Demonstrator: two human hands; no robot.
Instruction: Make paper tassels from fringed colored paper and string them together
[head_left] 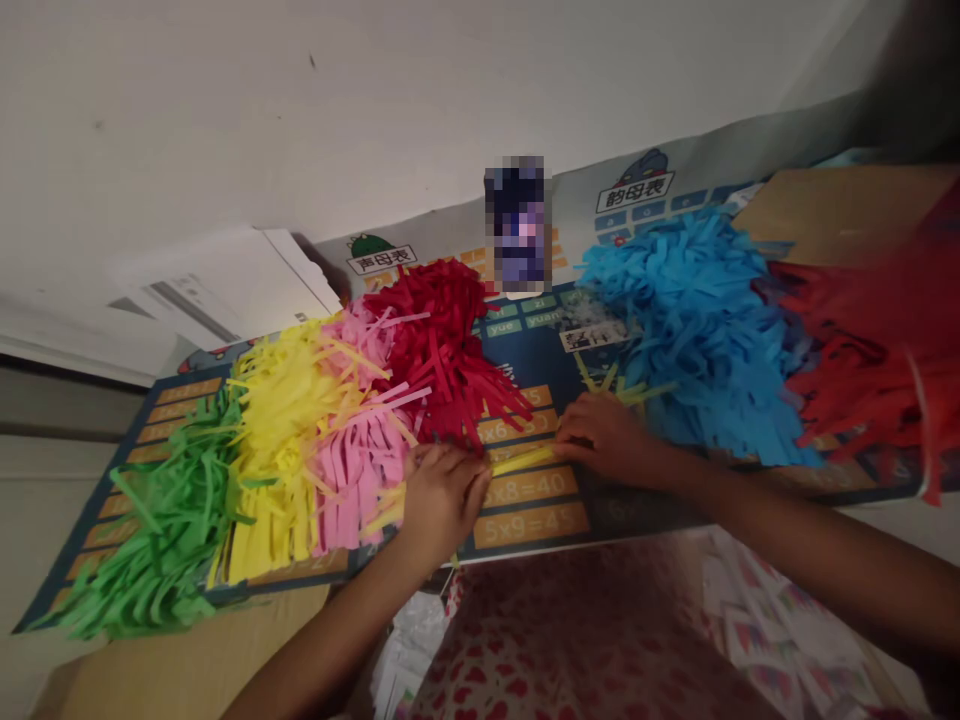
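Observation:
A narrow yellow fringed paper strip (523, 460) stretches between my two hands, low over the printed mat. My left hand (448, 492) pinches one end, just right of a pink fringed bundle (360, 470). The other end is in the closed fingers of my right hand (604, 437). Yellow fringe tips stick out past both hands. Beyond my left hand lies a dark red fringed bundle (442, 350). A blue fringed bundle (697, 320) spreads out to the right of my right hand.
Yellow (277, 440) and green (169, 530) fringed bundles lie at the left of the mat (532, 555). Red fringe (877, 370) fills the right side. A phone with a blurred screen (517, 225) leans at the wall. A white box (225, 285) stands back left.

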